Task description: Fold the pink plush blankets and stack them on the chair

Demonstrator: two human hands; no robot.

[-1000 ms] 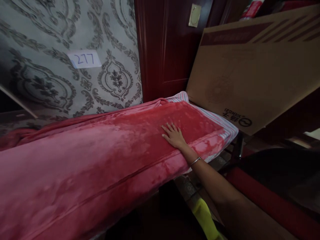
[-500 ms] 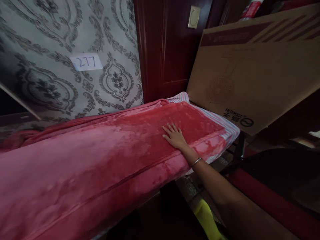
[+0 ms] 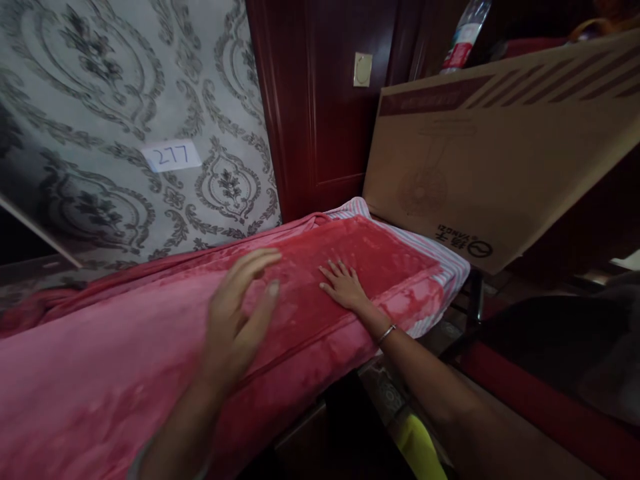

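In the head view, your right hand (image 3: 345,287) lies palm down on the red plush blanket (image 3: 297,313), toward its right end, fingers spread apart and gripping nothing; your left hand (image 3: 235,317) hangs over the blanket's middle, thumb and fingers apart around empty air, seemingly clear of the pile; the blanket runs from near left to far right, over a striped cloth (image 3: 453,270) that shows at the right end, with a cardboard box (image 3: 500,160) just beyond and a patterned wall (image 3: 100,127) along the far side; a flat right palm with light, even pressure would suit this soft pile, as hooked fingers could drag it into creases; the left hand would best land flat too, well apart from the right, steadying the plush between them; the loose roll (image 3: 165,268) along the far edge looks likeliest to shift.
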